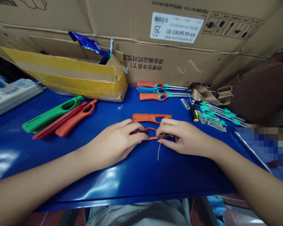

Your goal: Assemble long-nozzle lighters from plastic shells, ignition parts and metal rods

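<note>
My left hand (119, 138) is closed on the left end of an orange gas lighter shell half (152, 138), which lies open side up on the table. At the shell's right end, the fingers of my right hand (184, 136) pinch around the shell and small parts in it that they partly hide. A thin whitish tube (158, 153) hangs from beneath those fingertips toward the table's front. Just behind my hands rests another orange lighter shell half (141, 118), with its trigger loop to the right.
Green (44, 117), dark red and orange lighter shells (73, 124) lie at left. Lighters with metal rods (153, 96) stand behind, near a yellow-taped box (85, 78). At right are a screwdriver (193, 113), clear gas tanks (214, 124) and teal-fitted rods (221, 111).
</note>
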{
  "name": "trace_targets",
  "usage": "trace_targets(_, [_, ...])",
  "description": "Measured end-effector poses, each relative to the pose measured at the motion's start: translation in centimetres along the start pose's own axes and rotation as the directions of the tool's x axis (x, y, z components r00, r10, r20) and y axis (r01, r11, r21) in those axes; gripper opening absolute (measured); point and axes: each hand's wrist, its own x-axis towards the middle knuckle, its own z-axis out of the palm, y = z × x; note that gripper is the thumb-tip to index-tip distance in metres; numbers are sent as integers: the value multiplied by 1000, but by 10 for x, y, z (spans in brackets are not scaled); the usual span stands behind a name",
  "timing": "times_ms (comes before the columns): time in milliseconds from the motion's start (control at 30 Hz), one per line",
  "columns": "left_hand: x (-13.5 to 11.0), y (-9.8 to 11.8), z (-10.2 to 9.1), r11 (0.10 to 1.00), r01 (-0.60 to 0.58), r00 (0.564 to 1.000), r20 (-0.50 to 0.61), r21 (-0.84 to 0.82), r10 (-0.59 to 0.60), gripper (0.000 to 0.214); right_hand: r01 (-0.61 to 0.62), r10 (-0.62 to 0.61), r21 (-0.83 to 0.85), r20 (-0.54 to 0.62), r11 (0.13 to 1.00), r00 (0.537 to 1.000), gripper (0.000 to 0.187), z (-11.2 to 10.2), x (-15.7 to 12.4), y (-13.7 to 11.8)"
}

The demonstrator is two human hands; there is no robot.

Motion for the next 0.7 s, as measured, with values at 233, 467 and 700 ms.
trace_targets(233, [-1, 0, 2, 999, -34, 999, -8, 25, 35, 27, 19, -18, 23, -15, 1000, 1000, 13, 2, -1, 2])
trace_targets(467, [1, -1, 3, 999, -39, 999, -34, 5, 39, 28, -1, 3, 63, -45, 998, 999, 14, 1, -1, 0])
trace_targets(700, [1, -1, 2, 999, -36, 996, -76, -9, 36, 28, 16, 11, 138, -187, 990, 982, 15, 1, 1, 3])
